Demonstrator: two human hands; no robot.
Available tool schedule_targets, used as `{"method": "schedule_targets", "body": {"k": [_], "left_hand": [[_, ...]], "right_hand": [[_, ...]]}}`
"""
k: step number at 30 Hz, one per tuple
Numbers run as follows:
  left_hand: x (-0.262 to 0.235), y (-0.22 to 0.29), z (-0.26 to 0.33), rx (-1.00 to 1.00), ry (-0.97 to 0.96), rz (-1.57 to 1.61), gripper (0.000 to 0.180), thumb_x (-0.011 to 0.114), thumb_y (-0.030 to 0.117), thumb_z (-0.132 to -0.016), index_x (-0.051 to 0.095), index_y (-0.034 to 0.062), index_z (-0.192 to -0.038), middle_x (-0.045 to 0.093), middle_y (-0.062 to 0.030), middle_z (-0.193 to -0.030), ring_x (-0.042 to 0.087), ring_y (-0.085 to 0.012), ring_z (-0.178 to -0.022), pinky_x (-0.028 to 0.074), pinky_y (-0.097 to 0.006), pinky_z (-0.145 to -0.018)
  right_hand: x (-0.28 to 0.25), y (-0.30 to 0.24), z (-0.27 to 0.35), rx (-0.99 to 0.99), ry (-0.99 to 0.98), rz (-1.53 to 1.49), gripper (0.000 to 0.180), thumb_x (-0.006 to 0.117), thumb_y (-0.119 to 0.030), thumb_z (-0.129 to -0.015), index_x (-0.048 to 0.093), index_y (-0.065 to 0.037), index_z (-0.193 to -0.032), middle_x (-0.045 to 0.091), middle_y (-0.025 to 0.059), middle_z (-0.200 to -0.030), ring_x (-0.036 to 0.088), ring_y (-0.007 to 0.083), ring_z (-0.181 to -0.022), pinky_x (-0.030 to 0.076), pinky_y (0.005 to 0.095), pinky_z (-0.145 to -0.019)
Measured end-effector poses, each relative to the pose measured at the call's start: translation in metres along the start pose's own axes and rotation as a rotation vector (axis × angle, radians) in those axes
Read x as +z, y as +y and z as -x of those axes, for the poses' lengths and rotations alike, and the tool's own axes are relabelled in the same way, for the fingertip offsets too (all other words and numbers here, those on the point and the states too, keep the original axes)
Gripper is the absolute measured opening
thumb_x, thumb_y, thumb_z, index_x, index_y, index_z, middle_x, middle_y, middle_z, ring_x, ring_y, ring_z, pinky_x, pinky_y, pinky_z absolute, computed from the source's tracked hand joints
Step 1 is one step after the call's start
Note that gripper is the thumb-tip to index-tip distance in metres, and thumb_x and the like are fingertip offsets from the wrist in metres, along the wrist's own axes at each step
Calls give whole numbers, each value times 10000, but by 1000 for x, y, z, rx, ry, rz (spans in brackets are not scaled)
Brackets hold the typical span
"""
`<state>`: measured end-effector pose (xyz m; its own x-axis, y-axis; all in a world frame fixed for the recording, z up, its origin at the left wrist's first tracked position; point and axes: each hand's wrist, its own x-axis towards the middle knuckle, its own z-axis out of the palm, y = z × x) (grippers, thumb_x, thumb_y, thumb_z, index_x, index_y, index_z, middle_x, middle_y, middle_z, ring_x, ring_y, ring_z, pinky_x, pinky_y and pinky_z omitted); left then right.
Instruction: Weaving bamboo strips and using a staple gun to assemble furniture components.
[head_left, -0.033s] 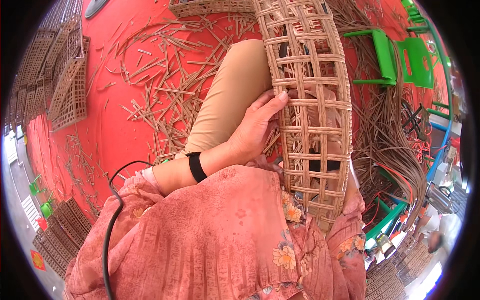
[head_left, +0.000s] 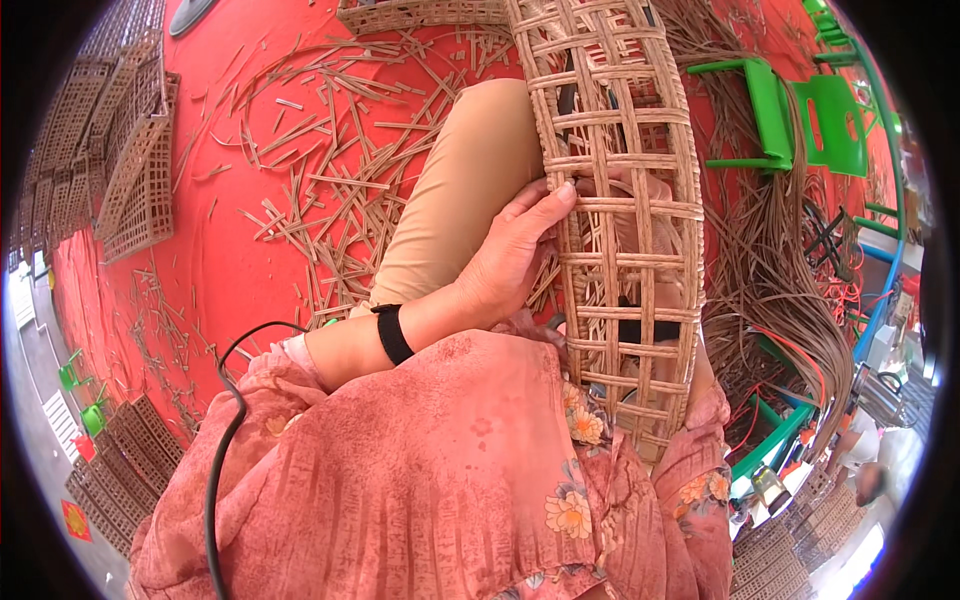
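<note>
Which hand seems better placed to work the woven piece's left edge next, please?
Probably the left hand: its thumb lies on that edge; the right hand is behind the weave.

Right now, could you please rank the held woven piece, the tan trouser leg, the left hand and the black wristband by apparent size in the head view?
1. Held woven piece
2. Tan trouser leg
3. Left hand
4. Black wristband
</note>
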<state>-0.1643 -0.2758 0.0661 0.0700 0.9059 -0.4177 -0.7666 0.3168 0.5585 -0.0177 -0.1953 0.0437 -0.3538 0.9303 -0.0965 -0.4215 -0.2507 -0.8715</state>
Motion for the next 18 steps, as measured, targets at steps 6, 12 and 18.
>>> {"method": "schedule_targets", "body": {"k": [6, 12, 18], "left_hand": [[14, 6, 0, 48, -121, 45, 492, 493, 351, -956, 405, 14, -1304, 530, -90, -1241, 507, -168, -1148, 400, -346, -1019], [8, 6, 0, 7, -120, 49, 451, 484, 338, -956, 432, 34, -1285, 503, -72, -1270, 467, -167, -1176, 359, -346, -1031], [-2, -3, -5, 40, -95, -24, 451, 480, 327, -955, 416, 43, -1300, 465, -81, -1313, 412, -171, -1225, 301, -349, -1055]], "right_hand": [[-1, -8, 7, -53, 46, 10, 268, 628, -223, -882, 655, -2, -1033, 672, 51, -891, 599, 101, -808, 485, 231, -718], [1, -4, 8, -83, 59, -12, 255, 629, -208, -882, 654, -1, -1031, 675, 60, -900, 608, 106, -829, 496, 235, -736], [2, -4, 11, -116, 74, -28, 243, 630, -193, -883, 653, 0, -1028, 678, 68, -908, 617, 110, -850, 506, 240, -754]]}}
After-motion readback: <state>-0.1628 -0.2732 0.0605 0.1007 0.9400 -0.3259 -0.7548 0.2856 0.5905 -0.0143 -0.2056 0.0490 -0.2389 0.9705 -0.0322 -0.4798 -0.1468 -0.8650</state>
